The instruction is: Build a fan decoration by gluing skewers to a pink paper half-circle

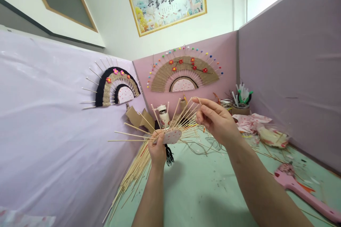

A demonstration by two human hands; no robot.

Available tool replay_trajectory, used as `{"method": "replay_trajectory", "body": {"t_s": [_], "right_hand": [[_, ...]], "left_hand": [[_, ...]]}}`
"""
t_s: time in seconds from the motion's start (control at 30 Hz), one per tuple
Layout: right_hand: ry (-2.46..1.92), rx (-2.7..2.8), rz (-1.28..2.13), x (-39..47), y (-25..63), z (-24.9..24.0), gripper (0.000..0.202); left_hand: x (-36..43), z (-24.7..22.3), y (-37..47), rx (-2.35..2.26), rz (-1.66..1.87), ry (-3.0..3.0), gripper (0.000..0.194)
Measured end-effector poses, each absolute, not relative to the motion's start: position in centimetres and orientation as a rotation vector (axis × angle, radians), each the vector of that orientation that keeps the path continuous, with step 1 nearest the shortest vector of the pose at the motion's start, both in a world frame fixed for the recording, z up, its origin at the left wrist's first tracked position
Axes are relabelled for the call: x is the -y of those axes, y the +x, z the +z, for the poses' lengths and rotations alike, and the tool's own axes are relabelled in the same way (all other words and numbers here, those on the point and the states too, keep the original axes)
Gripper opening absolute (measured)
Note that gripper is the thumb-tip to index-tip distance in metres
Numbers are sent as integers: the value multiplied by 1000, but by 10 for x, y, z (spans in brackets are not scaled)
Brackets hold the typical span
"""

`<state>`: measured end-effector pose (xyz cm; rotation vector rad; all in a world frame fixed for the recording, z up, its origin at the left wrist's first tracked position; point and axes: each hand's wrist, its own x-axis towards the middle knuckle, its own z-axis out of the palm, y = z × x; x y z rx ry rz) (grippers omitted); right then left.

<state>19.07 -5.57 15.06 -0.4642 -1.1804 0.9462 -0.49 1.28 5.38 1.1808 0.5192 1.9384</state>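
Note:
My left hand [157, 145] grips the handmade stick fan [172, 136] by its spotted half-round base, thumb on top. Thin wooden sticks spread from that base to the left, upward and right. A black tassel [168, 155] hangs below it. My right hand [213, 115] is raised at the fan's right side, thumb and forefinger pinched close to the tip of a stick. Whatever lies between those fingers is too small to make out. Some loops of thin cord [195, 148] lie on the table under the fan.
Loose sticks [135, 170] lie along the left wall. A pink glue gun [298, 184] is at the right front. Behind are a white bottle [163, 116], cut cardboard [134, 116], a pen holder [241, 108] and a plastic bag [274, 136]. Two finished fans [160, 78] hang on the partitions.

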Motion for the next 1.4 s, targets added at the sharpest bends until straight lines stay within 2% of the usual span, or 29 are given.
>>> {"method": "replay_trajectory", "body": {"t_s": [0.23,0.57,0.7,0.87,1.03,1.23,1.3,1.4], "right_hand": [[-443,1156,947,54,193,149,44],[-508,1043,940,37,189,143,37],[-769,1276,883,16,197,130,35],[-1540,1825,509,-23,202,96,33],[-1713,1998,486,-43,189,73,25],[-1930,1947,202,-20,197,93,21],[-1865,1921,27,-7,197,104,23],[-1379,1972,-153,13,184,117,20]], "left_hand": [[-13,53,-5,-503,1911,1244,22],[-18,55,-16,-506,2005,1058,22],[-22,57,-21,-502,2108,915,22],[-26,59,-25,-466,2153,754,23],[-26,57,-21,-484,2122,778,23],[-26,55,-19,-495,2144,809,24],[-25,54,-17,-495,2140,821,27],[-21,54,-13,-476,2113,860,32]]}}
